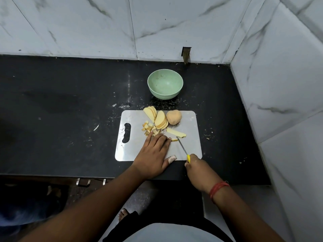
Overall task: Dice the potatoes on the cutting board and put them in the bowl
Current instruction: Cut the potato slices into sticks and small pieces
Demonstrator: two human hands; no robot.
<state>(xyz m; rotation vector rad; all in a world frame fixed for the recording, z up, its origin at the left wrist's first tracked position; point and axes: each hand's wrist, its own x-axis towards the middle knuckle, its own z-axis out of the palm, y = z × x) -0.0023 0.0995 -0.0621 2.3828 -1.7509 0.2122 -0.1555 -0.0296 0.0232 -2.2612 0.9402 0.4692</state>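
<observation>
A: What is seen on the desk (70, 105)?

B: A metal cutting board (190, 147) is laid on the dark desk, with a green bowl (165, 86) set just beyond it at 12 o'clock, apart from the board

A: Where are the potatoes found?

B: All on the board. A whole potato (173, 117) is placed at its far edge, slices (158, 118) are stacked touching it at 9 o'clock, diced pieces (148, 128) are scattered left of those, and a strip (175, 132) is laid near the middle

A: And the hands?

B: The left hand (154, 154) is pressed flat on the board, fingers (158, 139) straight, over a piece. A yellow-handled knife (182, 148) is gripped by the clenched right hand (195, 165) at 5 o'clock, blade pointed toward 11 o'clock
</observation>
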